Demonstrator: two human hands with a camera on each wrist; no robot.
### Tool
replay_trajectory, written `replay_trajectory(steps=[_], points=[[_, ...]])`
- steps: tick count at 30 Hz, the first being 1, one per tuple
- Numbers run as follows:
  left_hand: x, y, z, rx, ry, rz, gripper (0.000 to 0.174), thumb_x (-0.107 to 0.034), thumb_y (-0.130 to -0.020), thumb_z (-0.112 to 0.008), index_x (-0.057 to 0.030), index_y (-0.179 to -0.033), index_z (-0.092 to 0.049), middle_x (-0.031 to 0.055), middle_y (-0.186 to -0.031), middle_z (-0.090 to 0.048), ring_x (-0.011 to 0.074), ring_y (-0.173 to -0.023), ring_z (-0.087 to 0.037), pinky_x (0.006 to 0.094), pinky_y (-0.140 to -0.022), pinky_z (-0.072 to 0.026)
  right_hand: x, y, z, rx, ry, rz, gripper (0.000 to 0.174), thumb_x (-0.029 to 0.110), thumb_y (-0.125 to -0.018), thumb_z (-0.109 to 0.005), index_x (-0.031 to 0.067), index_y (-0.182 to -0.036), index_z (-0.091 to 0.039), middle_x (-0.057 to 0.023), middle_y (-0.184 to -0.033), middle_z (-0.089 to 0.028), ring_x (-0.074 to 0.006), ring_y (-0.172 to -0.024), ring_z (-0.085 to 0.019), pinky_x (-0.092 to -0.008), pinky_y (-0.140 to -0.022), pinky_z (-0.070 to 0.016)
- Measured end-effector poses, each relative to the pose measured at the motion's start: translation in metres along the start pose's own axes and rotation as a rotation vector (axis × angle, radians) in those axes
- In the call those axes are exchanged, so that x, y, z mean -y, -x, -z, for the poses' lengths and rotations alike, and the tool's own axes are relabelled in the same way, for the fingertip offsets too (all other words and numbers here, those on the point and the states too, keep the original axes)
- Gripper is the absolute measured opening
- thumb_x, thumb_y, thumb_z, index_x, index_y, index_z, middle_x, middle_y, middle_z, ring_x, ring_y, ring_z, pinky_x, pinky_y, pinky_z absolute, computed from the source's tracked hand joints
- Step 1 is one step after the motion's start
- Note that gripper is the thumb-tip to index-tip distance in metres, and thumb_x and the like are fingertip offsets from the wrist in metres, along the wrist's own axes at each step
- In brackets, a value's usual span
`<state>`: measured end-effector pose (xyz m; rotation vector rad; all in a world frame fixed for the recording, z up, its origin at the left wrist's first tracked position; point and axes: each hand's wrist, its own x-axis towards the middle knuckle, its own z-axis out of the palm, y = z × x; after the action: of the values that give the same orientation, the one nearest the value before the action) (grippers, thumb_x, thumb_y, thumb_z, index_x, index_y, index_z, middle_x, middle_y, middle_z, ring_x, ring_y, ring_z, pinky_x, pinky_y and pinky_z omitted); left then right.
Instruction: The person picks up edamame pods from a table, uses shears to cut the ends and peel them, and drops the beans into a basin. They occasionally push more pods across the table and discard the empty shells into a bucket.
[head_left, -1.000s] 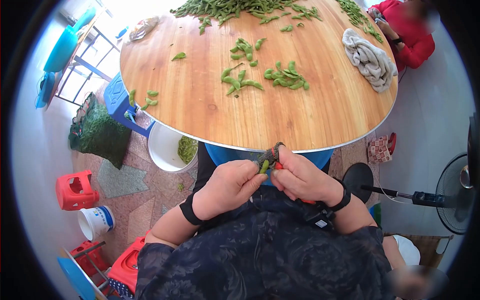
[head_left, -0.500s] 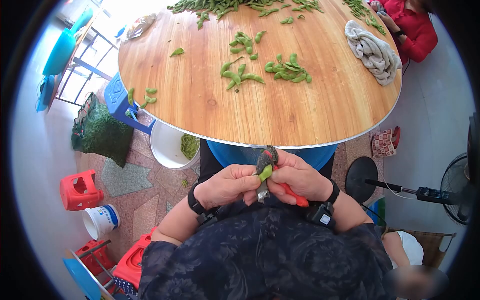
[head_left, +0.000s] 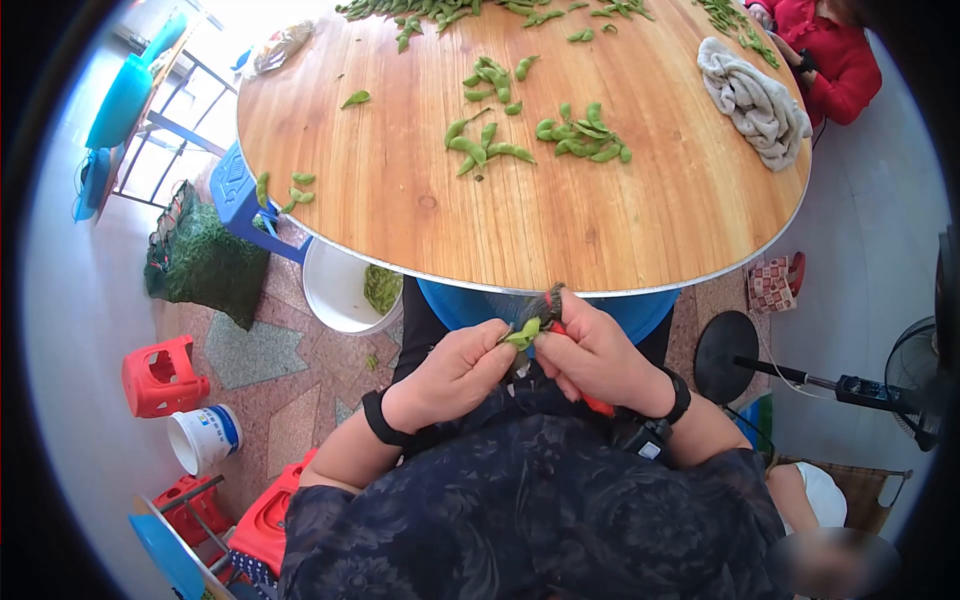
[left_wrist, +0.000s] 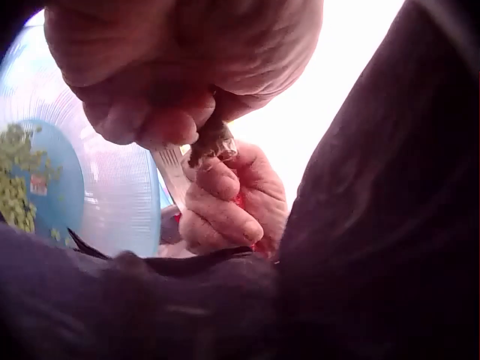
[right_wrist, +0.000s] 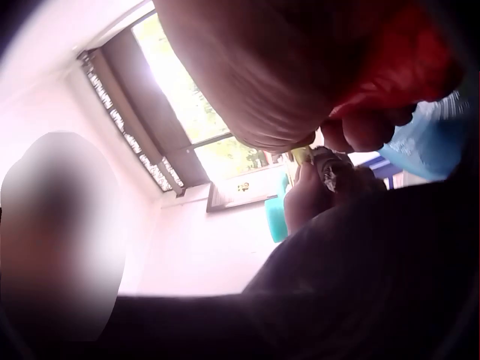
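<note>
Step in hand, judged from the pose: working a green pod point(head_left: 522, 334) against a red-handled tool point(head_left: 599, 405). Doing it well probably called for a firm pinch close to the part being worked, a steady tool and small, controlled movements. Left fingertips needed to stay out of the working end's path; too hard a squeeze could have crushed the pod or made it slip. Keeping both wrists low over the lap and the work near the blue basket point(head_left: 452, 303) looked sensible, so that bits could drop there and not on the floor.

Hands: close together, just off the tabletop's near edge point(head_left: 480, 287). Left hand point(head_left: 458, 372) pinched the pod between thumb and fingers; right hand point(head_left: 606, 362) gripped the tool, with a dark wrapping point(head_left: 554, 301) at its upper end. Exact contact between tool and pod was hidden; tool type unclear.

Pod position: between the two hands, at the left fingertips and just beside the right thumb, tilted. Whether the right thumb touched it, couldn't tell. Loose pods point(head_left: 590, 136) lay beyond the hands, well in from the near edge; a pile of pods point(head_left: 425, 12) sat along the far edge. Crumpled cloth point(head_left: 757, 103) by the right edge.
</note>
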<state>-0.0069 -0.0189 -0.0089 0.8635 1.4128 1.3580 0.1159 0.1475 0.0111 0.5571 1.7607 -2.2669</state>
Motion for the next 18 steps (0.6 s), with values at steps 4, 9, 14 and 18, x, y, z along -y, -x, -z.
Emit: replay_trajectory(steps=[4, 9, 14, 18], points=[[-0.010, -0.003, -0.001, -0.065, -0.336, 0.009, 0.020, -0.011, -0.093, -0.051, -0.0010, -0.076, -0.049, 0.0091, -0.061, -0.046, 0.0193, -0.054, -0.046, 0.0344, -0.052, -0.0398, -0.005, 0.001, -0.001, -0.334, 0.578, 0.474, 0.024, 0.017, -0.087, -0.061, -0.0001, -0.097, -0.048, -0.0137, -0.066, -0.056, -0.0294, -0.052, -0.060, -0.0356, -0.047, -0.0468], [-0.007, -0.002, -0.004, 0.021, -0.430, -0.098, 0.021, -0.011, -0.090, -0.054, -0.0008, -0.072, -0.047, 0.0118, -0.061, -0.043, 0.0212, -0.053, -0.042, 0.0345, -0.051, -0.0372, 0.001, 0.003, -0.002, -0.229, 0.942, 0.622, 0.023, 0.011, -0.077, -0.065, -0.0009, -0.092, -0.052, -0.0166, -0.071, -0.058, -0.0350, -0.062, -0.061, -0.0401, -0.054, -0.0498], [-0.001, 0.001, 0.002, 0.074, -0.445, -0.170, 0.021, -0.007, -0.089, -0.053, -0.0001, -0.072, -0.045, 0.0111, -0.060, -0.039, 0.0164, -0.053, -0.036, 0.0325, -0.050, -0.0343, -0.009, -0.003, 0.001, -0.237, 1.087, 0.664, 0.017, 0.009, -0.076, -0.064, 0.0007, -0.085, -0.052, -0.0152, -0.064, -0.056, -0.0333, -0.056, -0.060, -0.0403, -0.050, -0.0480], [-0.004, 0.012, 0.014, 0.049, -0.337, 0.015, 0.022, -0.009, -0.089, -0.055, 0.0008, -0.071, -0.047, 0.0078, -0.058, -0.040, 0.0132, -0.053, -0.039, 0.0315, -0.049, -0.0349, -0.006, 0.001, 0.011, -0.318, 1.196, 0.600, 0.015, 0.008, -0.080, -0.064, 0.0007, -0.087, -0.053, -0.0143, -0.065, -0.057, -0.0314, -0.058, -0.061, -0.0382, -0.050, -0.0486]])
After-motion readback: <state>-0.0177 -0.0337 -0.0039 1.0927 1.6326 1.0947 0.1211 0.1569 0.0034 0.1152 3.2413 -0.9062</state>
